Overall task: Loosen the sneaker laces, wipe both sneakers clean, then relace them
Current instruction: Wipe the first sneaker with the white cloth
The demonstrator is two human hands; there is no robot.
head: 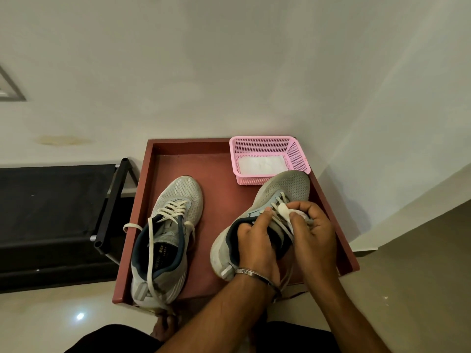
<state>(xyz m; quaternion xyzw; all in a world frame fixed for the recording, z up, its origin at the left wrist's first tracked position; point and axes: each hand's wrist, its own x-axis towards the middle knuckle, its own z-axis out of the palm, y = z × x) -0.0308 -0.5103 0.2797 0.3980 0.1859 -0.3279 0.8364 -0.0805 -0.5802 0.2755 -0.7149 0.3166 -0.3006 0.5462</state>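
Note:
Two grey mesh sneakers lie on a red-brown tray (224,189). The left sneaker (168,235) rests flat, its cream laces (172,208) loosened and trailing over the heel and the tray's left rim. The right sneaker (277,197) is tilted up off the tray. My left hand (254,245) grips it at the collar, thumb by the eyelets. My right hand (313,228) presses a small white wipe (285,209) against the laces and tongue of that sneaker. The hands hide most of its lacing.
A pink plastic basket (295,151) with a white cloth (260,164) inside stands at the tray's back right corner, just behind the lifted sneaker's toe. A black rack (109,207) stands left of the tray. Walls close in behind and to the right.

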